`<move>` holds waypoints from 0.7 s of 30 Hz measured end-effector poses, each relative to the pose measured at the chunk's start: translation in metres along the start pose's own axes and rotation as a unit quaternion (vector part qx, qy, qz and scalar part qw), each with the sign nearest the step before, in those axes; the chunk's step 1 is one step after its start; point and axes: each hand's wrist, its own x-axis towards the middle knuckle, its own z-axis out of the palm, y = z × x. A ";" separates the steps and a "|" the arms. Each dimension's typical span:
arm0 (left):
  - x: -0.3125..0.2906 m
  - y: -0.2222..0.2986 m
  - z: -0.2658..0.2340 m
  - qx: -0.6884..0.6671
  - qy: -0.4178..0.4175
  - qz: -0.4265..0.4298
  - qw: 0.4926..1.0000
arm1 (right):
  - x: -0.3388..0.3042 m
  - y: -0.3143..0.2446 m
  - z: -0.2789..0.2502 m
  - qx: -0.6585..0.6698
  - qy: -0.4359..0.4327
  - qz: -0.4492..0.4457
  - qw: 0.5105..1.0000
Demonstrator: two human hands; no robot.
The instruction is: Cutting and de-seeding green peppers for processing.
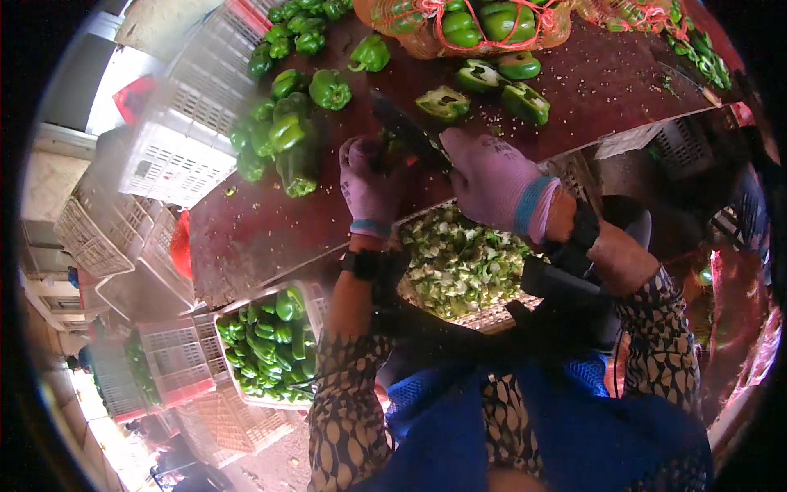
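Green bell peppers point(288, 134) lie whole on the dark red table point(246, 238) at the upper left of the frame, with cut halves point(443, 104) at upper centre. The right hand point(498, 176) has its grip closed around the knife point(409, 129); the left hand point(369, 184) curls its grip beside it, whether pinching a pepper piece cannot be told. For this apparent cutting step, tuck the left hand clear of the edge and use short, controlled strokes.

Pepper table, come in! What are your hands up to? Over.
Right hand grips knife. Left hand curled close by, contents hidden. Cut peppers beyond, whole peppers to left.
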 end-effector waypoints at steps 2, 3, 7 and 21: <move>-0.001 -0.001 0.000 -0.018 0.005 -0.004 1.000 | 0.002 -0.007 -0.003 -0.024 -0.019 -0.002 1.000; 0.000 -0.002 0.000 0.001 0.004 0.019 1.000 | 0.007 -0.012 -0.007 -0.036 -0.045 0.004 0.998; 0.004 -0.001 0.002 0.038 0.000 0.055 0.998 | 0.016 -0.013 -0.012 -0.028 -0.097 -0.001 0.995; 0.001 0.006 0.003 -0.048 0.029 0.016 0.998 | 0.071 -0.015 0.019 -0.079 -0.204 0.026 0.975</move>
